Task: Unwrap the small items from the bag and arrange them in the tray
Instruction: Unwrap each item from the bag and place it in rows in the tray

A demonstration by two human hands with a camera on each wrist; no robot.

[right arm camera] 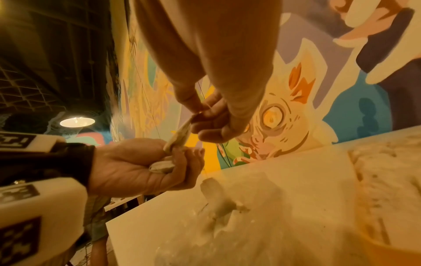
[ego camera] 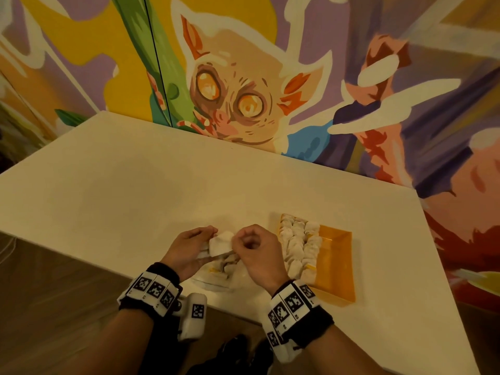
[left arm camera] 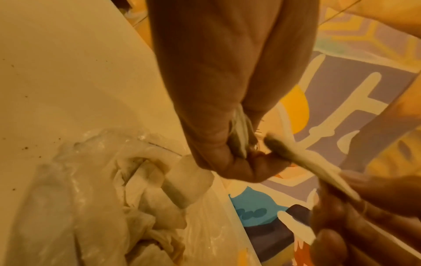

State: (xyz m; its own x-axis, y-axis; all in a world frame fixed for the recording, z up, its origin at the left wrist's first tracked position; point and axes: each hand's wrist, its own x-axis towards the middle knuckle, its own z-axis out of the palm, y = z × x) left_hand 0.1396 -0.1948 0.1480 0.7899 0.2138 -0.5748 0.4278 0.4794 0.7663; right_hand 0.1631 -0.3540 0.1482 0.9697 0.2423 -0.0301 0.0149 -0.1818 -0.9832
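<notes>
Over the clear plastic bag (ego camera: 213, 280), my left hand (ego camera: 207, 240) grips a small white paper-wrapped item (ego camera: 220, 243). My right hand (ego camera: 240, 243) pinches the edge of its wrapper, and in the left wrist view the paper wrapper (left arm camera: 314, 162) stretches taut from the left hand (left arm camera: 237, 149) to the right-hand fingers (left arm camera: 364, 194). The right wrist view shows the right hand (right arm camera: 205, 115) holding the wrapper strip (right arm camera: 180, 136) above the left hand (right arm camera: 159, 162). To the right lies the orange tray (ego camera: 335, 261), with rows of pale unwrapped items (ego camera: 297, 244) filling its left part.
The bag (left arm camera: 91, 198) holds crumpled white wrappers and lies near the white table's (ego camera: 121, 185) front edge. A painted mural wall (ego camera: 243, 77) stands directly behind the table. The tray's right half shows bare orange. Floor lies below left.
</notes>
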